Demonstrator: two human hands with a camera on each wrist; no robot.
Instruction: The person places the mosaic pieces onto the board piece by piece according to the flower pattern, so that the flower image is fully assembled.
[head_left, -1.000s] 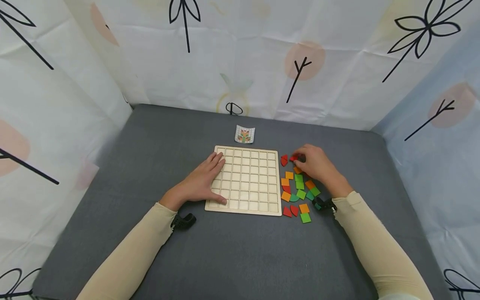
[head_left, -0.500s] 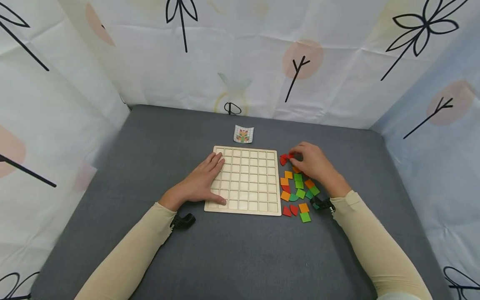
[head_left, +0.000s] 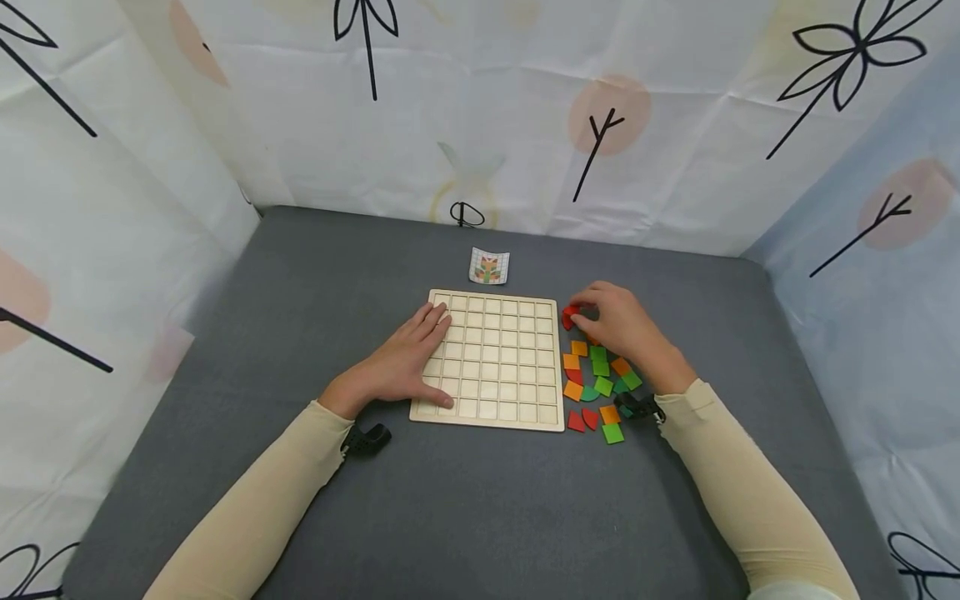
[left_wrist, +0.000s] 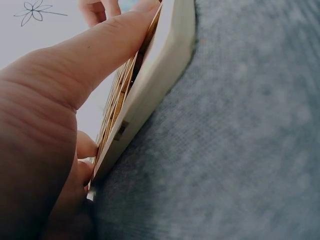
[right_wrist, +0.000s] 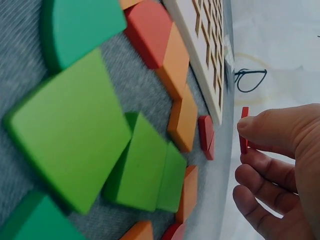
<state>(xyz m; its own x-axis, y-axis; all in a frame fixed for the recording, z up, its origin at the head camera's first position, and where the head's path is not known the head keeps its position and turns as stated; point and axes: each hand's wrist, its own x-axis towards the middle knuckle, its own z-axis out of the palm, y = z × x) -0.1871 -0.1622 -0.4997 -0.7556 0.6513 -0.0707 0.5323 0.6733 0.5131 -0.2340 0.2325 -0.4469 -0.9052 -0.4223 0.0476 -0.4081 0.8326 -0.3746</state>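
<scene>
A pale wooden grid board [head_left: 504, 368] lies on the grey table. My left hand [head_left: 401, 360] rests spread on its left side, the thumb near the front corner. In the left wrist view the thumb [left_wrist: 100, 50] lies over the board's edge [left_wrist: 145, 100]. Past the board's right edge my right hand [head_left: 624, 323] is above the loose pieces. Thumb and index finger there pinch a thin red piece [right_wrist: 244, 131], seen edge-on in the right wrist view. Two more red pieces [right_wrist: 206, 136] lie beside the board, below that hand.
Several flat pieces lie right of the board: green squares [head_left: 600, 362], orange squares [head_left: 579, 348], red pieces [head_left: 576, 422] and a dark green rounded piece [head_left: 590, 394]. A small pattern card [head_left: 489, 267] lies behind the board. Printed cloth [head_left: 510, 108] hangs round the table.
My right hand has moved left and slightly away from me, toward the red pieces at the board's far right corner, holding the red piece. The left hand keeps its place on the board.
</scene>
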